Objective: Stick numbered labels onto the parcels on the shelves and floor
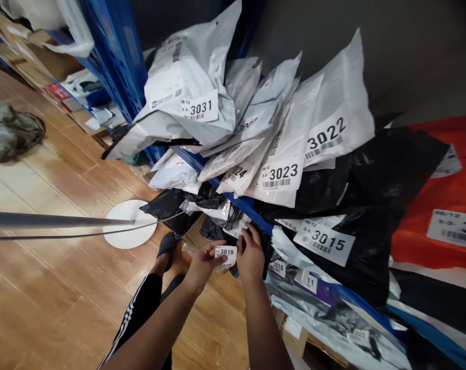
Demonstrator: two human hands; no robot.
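My left hand [202,264] pinches a small strip of white number labels [226,253], printed 3019 and, below it, 3020. Beside it, my right hand [250,259] has its fingers stretched out over a parcel's white label [238,226] on the lower shelf. The fingertips appear to touch that label, and its print is too blurred to read. Around the hands lie black plastic parcels [213,228]. Just right of my right hand, a parcel label reading 3016 [277,267] shows under clear plastic.
White mailer bags labelled 3031 [200,108], 3023 [281,172] and 3022 [327,136] stand along the blue shelf [119,56]. A black bag [387,205] and a red bag [429,180] are at right. A pole [59,221] with a round white base [130,239] stands left.
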